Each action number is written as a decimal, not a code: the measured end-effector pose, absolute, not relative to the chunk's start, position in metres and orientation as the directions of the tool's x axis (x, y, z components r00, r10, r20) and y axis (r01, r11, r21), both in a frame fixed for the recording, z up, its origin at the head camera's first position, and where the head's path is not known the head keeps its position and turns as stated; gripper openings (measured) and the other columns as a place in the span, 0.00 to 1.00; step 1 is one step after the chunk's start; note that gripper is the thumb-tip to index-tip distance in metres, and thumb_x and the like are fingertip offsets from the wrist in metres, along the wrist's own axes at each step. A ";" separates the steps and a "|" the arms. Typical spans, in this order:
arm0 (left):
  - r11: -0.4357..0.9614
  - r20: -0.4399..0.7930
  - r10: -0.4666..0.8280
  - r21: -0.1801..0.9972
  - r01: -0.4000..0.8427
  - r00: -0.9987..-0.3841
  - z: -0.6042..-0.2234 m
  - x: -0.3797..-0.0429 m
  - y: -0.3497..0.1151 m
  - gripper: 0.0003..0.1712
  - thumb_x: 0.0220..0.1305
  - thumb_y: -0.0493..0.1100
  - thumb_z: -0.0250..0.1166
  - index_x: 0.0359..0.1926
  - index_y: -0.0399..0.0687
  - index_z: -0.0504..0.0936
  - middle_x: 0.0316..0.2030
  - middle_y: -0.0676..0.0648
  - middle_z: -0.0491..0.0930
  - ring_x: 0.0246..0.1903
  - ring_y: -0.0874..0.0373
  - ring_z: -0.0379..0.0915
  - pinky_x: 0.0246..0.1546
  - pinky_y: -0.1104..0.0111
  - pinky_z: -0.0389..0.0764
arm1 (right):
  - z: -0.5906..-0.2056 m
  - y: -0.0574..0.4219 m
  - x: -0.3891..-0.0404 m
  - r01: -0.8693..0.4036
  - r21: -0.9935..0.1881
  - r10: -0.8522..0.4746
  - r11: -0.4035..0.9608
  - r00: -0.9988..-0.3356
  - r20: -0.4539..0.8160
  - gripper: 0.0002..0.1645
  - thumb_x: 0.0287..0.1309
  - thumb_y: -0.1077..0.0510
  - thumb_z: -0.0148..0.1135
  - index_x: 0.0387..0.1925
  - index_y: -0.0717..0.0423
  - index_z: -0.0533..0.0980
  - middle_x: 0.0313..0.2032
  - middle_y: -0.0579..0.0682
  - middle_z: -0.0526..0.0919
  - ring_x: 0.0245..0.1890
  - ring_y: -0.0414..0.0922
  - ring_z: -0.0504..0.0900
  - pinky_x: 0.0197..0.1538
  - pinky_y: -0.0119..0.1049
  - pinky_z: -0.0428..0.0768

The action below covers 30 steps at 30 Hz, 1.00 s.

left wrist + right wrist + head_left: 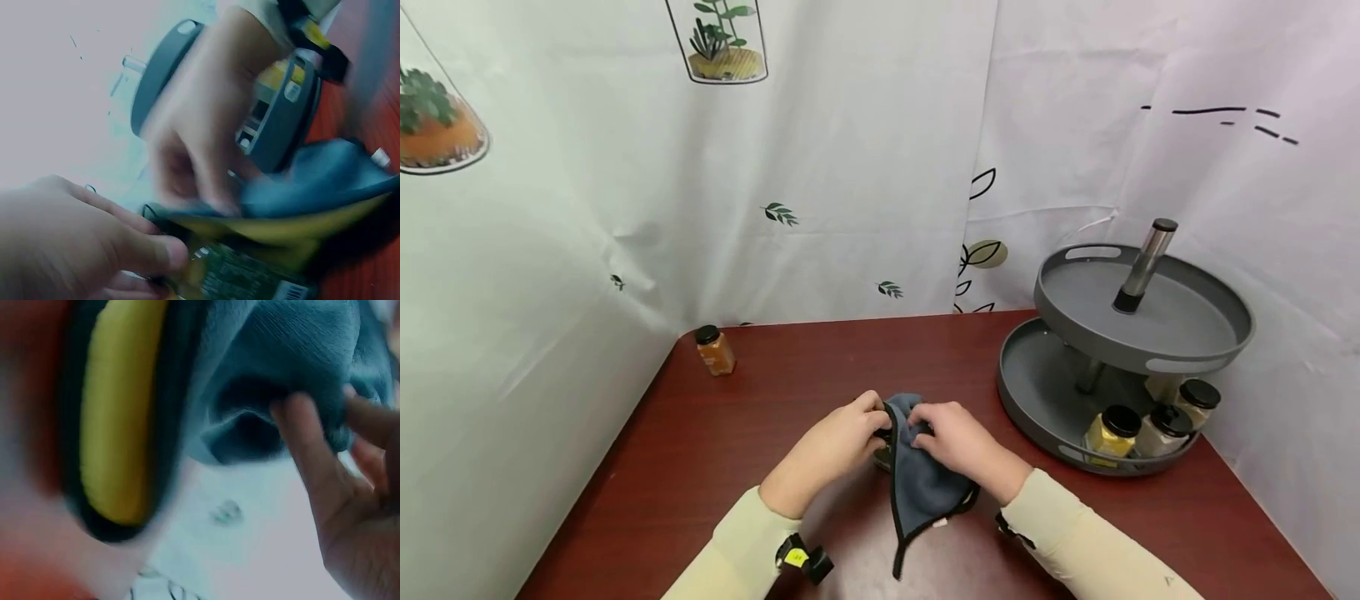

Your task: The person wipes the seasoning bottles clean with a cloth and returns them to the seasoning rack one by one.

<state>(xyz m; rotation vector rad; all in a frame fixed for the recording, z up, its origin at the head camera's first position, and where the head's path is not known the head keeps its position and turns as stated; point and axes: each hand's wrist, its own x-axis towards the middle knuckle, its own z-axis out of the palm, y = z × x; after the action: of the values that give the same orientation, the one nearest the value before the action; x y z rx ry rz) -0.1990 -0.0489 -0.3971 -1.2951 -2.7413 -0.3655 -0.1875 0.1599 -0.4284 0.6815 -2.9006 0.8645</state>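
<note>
My left hand (842, 435) grips a small clear jar with a green printed label (244, 275), its thumb near the dark rim. In the head view the jar is mostly hidden by the hand and a cloth. The cloth (925, 483) is grey-blue with black edging, and its yellow underside (294, 231) shows in the left wrist view. It drapes over the jar, one corner hanging towards me. With curled fingers my right hand (958, 437) pinches the cloth on top of the jar; in the right wrist view its fingers (309, 434) press into the folds.
A grey two-tier turntable rack (1045, 392) stands at the right, with several black-lidded spice jars on its lower tier, including a yellow one (1112, 432). An orange-brown spice jar (717, 353) stands at the table's far left corner. White printed curtains (865, 167) border the red-brown table (700, 467).
</note>
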 end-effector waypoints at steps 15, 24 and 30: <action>0.516 0.240 0.809 0.151 0.843 -0.537 -0.395 -0.205 -0.051 0.10 0.53 0.42 0.69 0.38 0.47 0.81 0.44 0.52 0.73 0.37 0.63 0.74 0.38 0.74 0.75 | -0.429 0.152 -0.191 -0.363 -0.531 -0.346 0.766 -0.928 0.136 0.08 0.42 0.62 0.67 0.19 0.47 0.76 0.19 0.38 0.74 0.19 0.35 0.69 0.24 0.31 0.70; 0.600 0.293 0.724 0.180 0.780 -0.624 -0.404 -0.202 -0.047 0.15 0.50 0.51 0.70 0.33 0.50 0.77 0.34 0.54 0.70 0.27 0.65 0.71 0.29 0.75 0.74 | -0.437 0.150 -0.186 -0.348 -0.540 -0.335 0.766 -0.934 0.126 0.13 0.41 0.59 0.69 0.16 0.43 0.72 0.16 0.36 0.70 0.17 0.35 0.68 0.23 0.30 0.69; 0.610 0.288 0.718 0.178 0.772 -0.634 -0.405 -0.195 -0.044 0.20 0.53 0.50 0.68 0.46 0.49 0.79 0.40 0.51 0.71 0.26 0.64 0.72 0.27 0.76 0.74 | -0.439 0.153 -0.189 -0.314 -0.561 -0.321 0.766 -0.943 0.089 0.12 0.41 0.58 0.69 0.17 0.45 0.73 0.17 0.36 0.71 0.18 0.35 0.68 0.24 0.30 0.70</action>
<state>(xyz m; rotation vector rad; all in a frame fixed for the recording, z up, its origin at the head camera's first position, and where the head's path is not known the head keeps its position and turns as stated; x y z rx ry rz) -0.1948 -0.0441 -0.4053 -1.2389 -2.6471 -0.4270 -0.1888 0.1533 -0.4385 0.5327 -2.9631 0.9384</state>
